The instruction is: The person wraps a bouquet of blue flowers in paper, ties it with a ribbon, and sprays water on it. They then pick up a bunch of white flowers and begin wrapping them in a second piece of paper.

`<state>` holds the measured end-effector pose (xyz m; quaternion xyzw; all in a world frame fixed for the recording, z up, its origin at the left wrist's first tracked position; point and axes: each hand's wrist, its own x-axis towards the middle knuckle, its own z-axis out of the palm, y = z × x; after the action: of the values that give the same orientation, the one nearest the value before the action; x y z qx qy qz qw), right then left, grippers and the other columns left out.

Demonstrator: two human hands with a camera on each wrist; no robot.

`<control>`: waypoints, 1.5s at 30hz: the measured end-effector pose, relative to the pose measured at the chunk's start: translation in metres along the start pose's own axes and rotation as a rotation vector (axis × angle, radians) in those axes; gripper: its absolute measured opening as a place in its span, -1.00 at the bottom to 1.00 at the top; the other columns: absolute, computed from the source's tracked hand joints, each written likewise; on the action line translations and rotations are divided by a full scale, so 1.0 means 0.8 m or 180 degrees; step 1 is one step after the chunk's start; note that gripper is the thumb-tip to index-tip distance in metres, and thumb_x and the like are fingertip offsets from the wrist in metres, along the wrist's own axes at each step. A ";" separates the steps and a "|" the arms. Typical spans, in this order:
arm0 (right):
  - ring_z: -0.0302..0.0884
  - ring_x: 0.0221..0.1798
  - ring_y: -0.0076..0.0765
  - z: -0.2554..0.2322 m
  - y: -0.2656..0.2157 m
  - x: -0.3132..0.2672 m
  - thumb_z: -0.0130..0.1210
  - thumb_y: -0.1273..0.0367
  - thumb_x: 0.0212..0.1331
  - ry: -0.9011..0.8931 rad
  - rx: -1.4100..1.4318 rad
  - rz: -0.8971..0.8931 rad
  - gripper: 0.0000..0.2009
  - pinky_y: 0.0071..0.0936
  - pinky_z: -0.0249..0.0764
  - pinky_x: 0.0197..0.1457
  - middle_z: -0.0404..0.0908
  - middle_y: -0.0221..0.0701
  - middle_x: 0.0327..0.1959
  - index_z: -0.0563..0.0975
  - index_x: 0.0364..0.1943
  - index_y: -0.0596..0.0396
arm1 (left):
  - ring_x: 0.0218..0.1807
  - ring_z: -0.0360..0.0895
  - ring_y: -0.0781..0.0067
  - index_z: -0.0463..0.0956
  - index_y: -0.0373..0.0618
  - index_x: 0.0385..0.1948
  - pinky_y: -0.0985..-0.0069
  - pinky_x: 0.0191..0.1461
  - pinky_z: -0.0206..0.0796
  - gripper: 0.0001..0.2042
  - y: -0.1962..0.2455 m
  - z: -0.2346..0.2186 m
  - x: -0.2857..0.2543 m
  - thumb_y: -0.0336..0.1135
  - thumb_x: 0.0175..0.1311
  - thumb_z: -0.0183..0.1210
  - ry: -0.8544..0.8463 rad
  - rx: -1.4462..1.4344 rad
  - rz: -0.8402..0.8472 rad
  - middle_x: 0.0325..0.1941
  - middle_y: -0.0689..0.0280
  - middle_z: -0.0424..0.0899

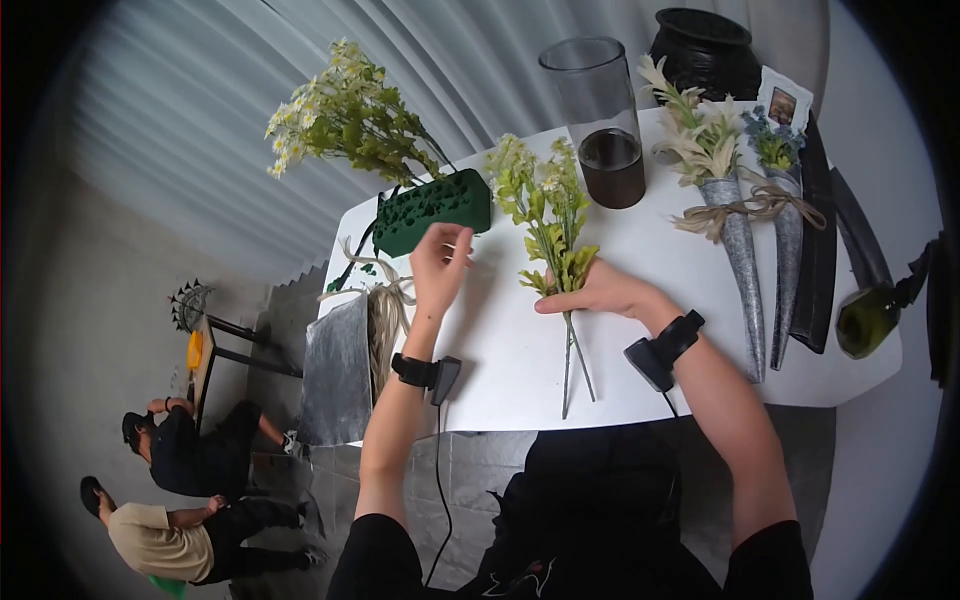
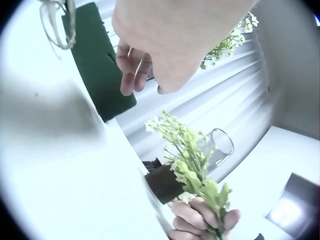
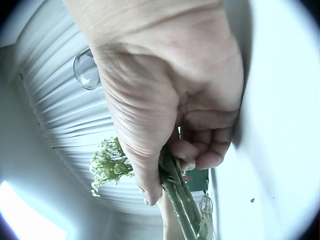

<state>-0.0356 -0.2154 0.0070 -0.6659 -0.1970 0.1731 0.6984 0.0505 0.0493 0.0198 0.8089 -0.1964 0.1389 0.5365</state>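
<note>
My right hand (image 1: 612,290) grips a bunch of artificial flowers (image 1: 545,215) by its stems, thumb across the front. The small pale blossoms and yellow-green leaves point away from me, and two bare stem ends (image 1: 572,370) stick out below the hand. My left hand (image 1: 440,268) is raised beside the green floral foam block (image 1: 432,212), its fingers loosely bent with nothing between them. More white daisy-like flowers (image 1: 345,120) stand in the foam, leaning left. In the right wrist view the green stems (image 3: 182,205) pass between thumb and curled fingers.
A glass vase (image 1: 612,165) with dark contents stands at the back. Two grey cones with tied flowers (image 1: 740,235) lie at the right by a green bottle (image 1: 866,322). A grey sheet (image 1: 338,370) and raffia strands (image 1: 387,325) lie left. Two people (image 1: 165,530) are beyond the table.
</note>
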 end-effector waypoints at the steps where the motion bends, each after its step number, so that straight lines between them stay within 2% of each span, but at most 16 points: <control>1: 0.37 -0.29 -0.59 0.000 0.000 0.000 0.51 0.30 0.05 0.0005 -0.0017 0.0022 -0.68 -0.53 0.34 -0.22 0.48 -0.58 -0.36 0.52 -0.33 0.07 | -0.48 0.58 0.62 0.54 -0.28 -0.16 0.66 -0.40 0.41 -0.85 0.004 0.007 -0.007 -0.36 0.44 0.21 0.0015 -0.0016 -0.0012 -0.48 0.34 0.63; 3: 0.40 -0.30 -0.59 -0.001 0.003 0.001 0.52 0.27 0.04 0.0015 0.0015 0.0046 -0.67 -0.52 0.36 -0.24 0.51 -0.57 -0.37 0.55 -0.33 0.07 | -0.44 0.56 0.65 0.57 -0.23 -0.21 0.68 -0.33 0.37 -0.84 0.012 0.018 -0.019 -0.31 0.50 0.16 -0.0611 -0.0313 -0.0322 -0.45 0.39 0.63; 4: 0.43 -0.30 -0.58 -0.001 0.004 0.002 0.53 0.23 0.03 0.0029 0.0063 0.0053 -0.67 -0.52 0.37 -0.26 0.54 -0.56 -0.37 0.57 -0.32 0.08 | -0.44 0.56 0.65 0.57 -0.23 -0.21 0.68 -0.33 0.37 -0.84 0.022 0.023 -0.022 -0.31 0.50 0.16 -0.0604 -0.0340 -0.0331 -0.45 0.39 0.63; 6: 0.44 -0.29 -0.59 0.001 0.005 0.002 0.52 0.24 0.03 0.0076 0.0054 0.0072 -0.67 -0.52 0.38 -0.25 0.53 -0.56 -0.37 0.57 -0.32 0.08 | -0.40 0.53 0.69 0.57 -0.21 -0.19 0.69 -0.28 0.31 -0.78 0.036 0.030 -0.029 -0.22 0.54 0.11 -0.1301 -0.0949 -0.0667 -0.42 0.43 0.63; 7: 0.44 -0.28 -0.59 0.002 0.006 0.002 0.52 0.26 0.04 0.0123 0.0059 0.0069 -0.68 -0.53 0.38 -0.23 0.53 -0.57 -0.37 0.57 -0.32 0.07 | -0.35 0.52 0.71 0.58 -0.20 -0.17 0.69 -0.24 0.28 -0.72 0.034 0.033 -0.031 -0.15 0.57 0.06 -0.1371 -0.0918 -0.0699 -0.38 0.46 0.63; 11: 0.46 -0.27 -0.60 0.001 0.006 0.002 0.51 0.28 0.05 0.0110 0.0042 0.0013 -0.70 -0.54 0.40 -0.19 0.55 -0.57 -0.36 0.58 -0.32 0.07 | -0.37 0.57 0.62 0.57 -0.22 -0.17 0.65 -0.25 0.33 -0.72 0.028 0.048 -0.037 -0.16 0.58 0.04 -0.1375 -0.1394 -0.0893 -0.33 0.38 0.66; 14: 0.48 -0.24 -0.60 0.002 0.004 0.003 0.50 0.30 0.07 0.0095 0.0073 0.0059 -0.72 -0.55 0.42 -0.15 0.58 -0.57 -0.33 0.59 -0.30 0.07 | -0.34 0.56 0.62 0.57 -0.23 -0.16 0.63 -0.22 0.34 -0.72 0.020 0.051 -0.041 -0.19 0.59 0.02 -0.1642 -0.1783 -0.0781 -0.26 0.37 0.66; 16: 0.50 -0.22 -0.60 0.002 0.000 0.001 0.48 0.33 0.08 0.0039 0.0033 0.0049 -0.74 -0.55 0.44 -0.12 0.61 -0.57 -0.30 0.60 -0.29 0.07 | -0.21 0.50 0.72 0.57 -0.19 -0.15 0.64 -0.15 0.34 -0.70 0.018 0.048 -0.045 -0.13 0.59 0.00 -0.1796 -0.1699 -0.0879 -0.22 0.45 0.62; 18: 0.53 -0.19 -0.60 0.002 -0.001 0.000 0.48 0.33 0.08 0.0088 -0.0022 0.0162 -0.74 -0.55 0.45 -0.07 0.63 -0.56 -0.28 0.61 -0.26 0.08 | -0.18 0.50 0.71 0.57 -0.20 -0.13 0.64 -0.09 0.35 -0.70 0.020 0.050 -0.051 -0.13 0.59 0.00 -0.1788 -0.1748 -0.0877 -0.21 0.45 0.62; 20: 0.54 -0.15 -0.60 0.003 -0.001 0.001 0.49 0.33 0.07 0.0029 -0.0033 -0.0066 -0.71 -0.56 0.45 -0.02 0.65 -0.55 -0.24 0.62 -0.20 0.08 | -0.23 0.51 0.66 0.55 -0.23 -0.11 0.60 -0.09 0.39 -0.75 0.020 0.055 -0.054 -0.22 0.58 0.03 -0.1575 -0.1686 -0.0712 -0.15 0.35 0.65; 23: 0.52 -0.04 -0.56 0.004 0.008 0.002 0.48 0.33 0.08 0.0046 0.0019 -0.0043 -0.64 -0.52 0.44 0.08 0.65 -0.50 -0.14 0.61 -0.09 0.11 | -0.23 0.49 0.71 0.50 -0.24 -0.10 0.68 -0.10 0.36 -0.83 0.022 0.058 -0.059 -0.34 0.47 0.19 -0.1636 -0.1892 -0.0752 -0.18 0.39 0.61; 25: 0.51 0.07 -0.49 0.003 0.007 0.002 0.48 0.31 0.09 -0.0016 -0.0011 0.0031 -0.56 -0.48 0.43 0.18 0.63 -0.43 0.00 0.59 0.02 0.14 | -0.23 0.48 0.73 0.48 -0.24 -0.10 0.71 -0.10 0.36 -0.82 0.023 0.059 -0.059 -0.39 0.41 0.25 -0.1657 -0.1921 -0.0776 -0.21 0.40 0.60; 31: 0.50 0.14 -0.46 0.005 0.003 -0.001 0.48 0.30 0.09 -0.0080 0.0030 0.0020 -0.48 -0.46 0.43 0.25 0.62 -0.40 0.08 0.57 0.14 0.13 | -0.22 0.49 0.76 0.46 -0.26 -0.05 0.72 -0.11 0.38 -0.75 0.033 0.062 -0.059 -0.43 0.35 0.31 -0.1570 -0.1918 -0.0902 -0.22 0.41 0.59; 36: 0.53 0.05 -0.50 0.006 0.005 -0.001 0.47 0.28 0.09 -0.0087 -0.0048 -0.0080 -0.54 -0.48 0.45 0.18 0.65 -0.44 -0.03 0.60 0.06 0.13 | -0.17 0.53 0.69 0.44 -0.32 0.14 0.67 -0.09 0.41 -0.63 0.035 0.058 -0.059 -0.39 0.39 0.28 -0.1527 -0.1976 -0.1058 -0.07 0.37 0.64; 39: 0.53 -0.05 -0.52 0.008 0.003 -0.002 0.46 0.27 0.10 -0.0177 -0.0094 -0.0031 -0.60 -0.50 0.46 0.09 0.65 -0.48 -0.14 0.61 -0.02 0.10 | -0.13 0.56 0.64 0.43 -0.30 0.16 0.62 -0.04 0.43 -0.62 0.038 0.053 -0.056 -0.36 0.40 0.26 -0.1609 -0.2117 -0.0970 0.01 0.34 0.65; 45: 0.48 -0.17 -0.55 0.006 0.007 -0.001 0.46 0.25 0.11 -0.0301 -0.0268 0.0023 -0.69 -0.52 0.43 -0.04 0.59 -0.53 -0.29 0.61 -0.19 0.07 | -0.11 0.57 0.64 0.47 -0.27 0.14 0.60 0.00 0.41 -0.66 0.036 0.052 -0.057 -0.36 0.40 0.25 -0.1457 -0.2100 -0.1123 -0.04 0.33 0.68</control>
<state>-0.0386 -0.2112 0.0015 -0.6865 -0.2344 0.1984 0.6591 -0.0023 0.0087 0.0074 0.6253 -0.2030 -0.2079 0.7243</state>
